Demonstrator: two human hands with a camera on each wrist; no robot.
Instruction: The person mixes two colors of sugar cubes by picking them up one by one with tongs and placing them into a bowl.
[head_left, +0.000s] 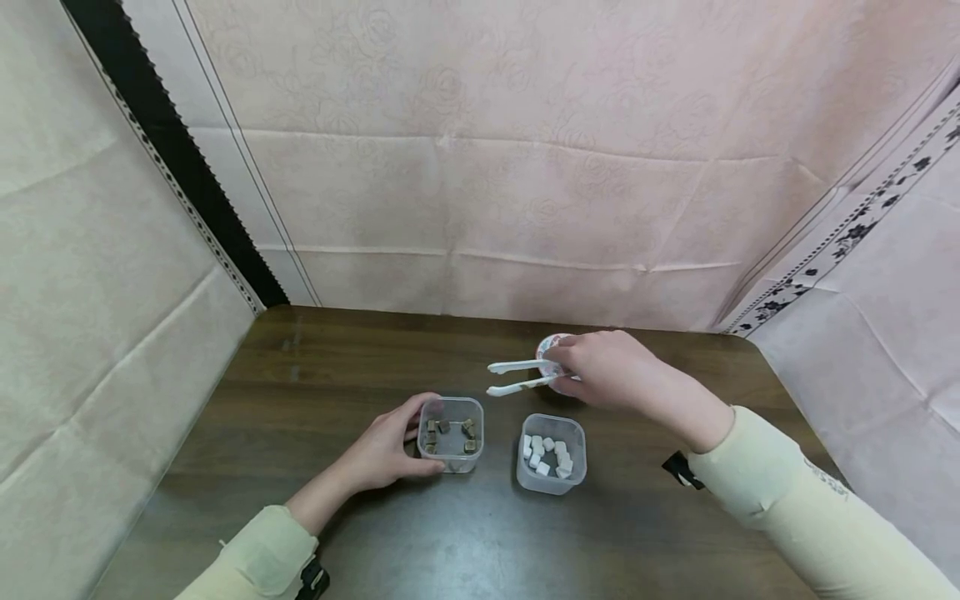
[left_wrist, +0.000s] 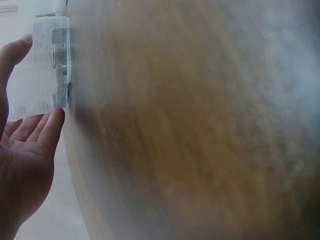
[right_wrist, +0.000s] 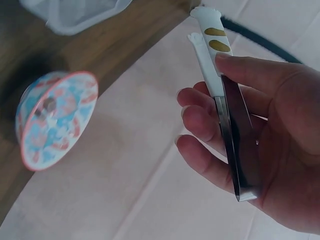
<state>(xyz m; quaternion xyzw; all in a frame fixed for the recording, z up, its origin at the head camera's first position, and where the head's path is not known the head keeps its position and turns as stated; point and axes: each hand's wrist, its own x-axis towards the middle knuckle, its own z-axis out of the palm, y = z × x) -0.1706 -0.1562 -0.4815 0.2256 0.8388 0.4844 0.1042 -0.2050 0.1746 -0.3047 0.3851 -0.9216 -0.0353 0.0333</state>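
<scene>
My left hand (head_left: 384, 450) holds a clear plastic container (head_left: 452, 464) on the table, thumb at its near side and fingers at its far left corner. Several small brown cubes (head_left: 468, 428) lie inside it. In my right hand (head_left: 615, 367) are tongs (head_left: 517, 365) with white paw-shaped tips, pinched between thumb and fingers. The tips stand apart, point left and have nothing between them. A bowl (right_wrist: 65, 142) with a red, blue and white pattern stands partly hidden behind the right hand in the head view. In it sits a small dark cube (right_wrist: 50, 104).
A second clear container (head_left: 551, 486) with several white cubes (head_left: 560, 448) stands right of the first, nearer me than the bowl. The brown wooden table (head_left: 360, 350) ends at pale cloth hangings (head_left: 480, 208) at the back and sides.
</scene>
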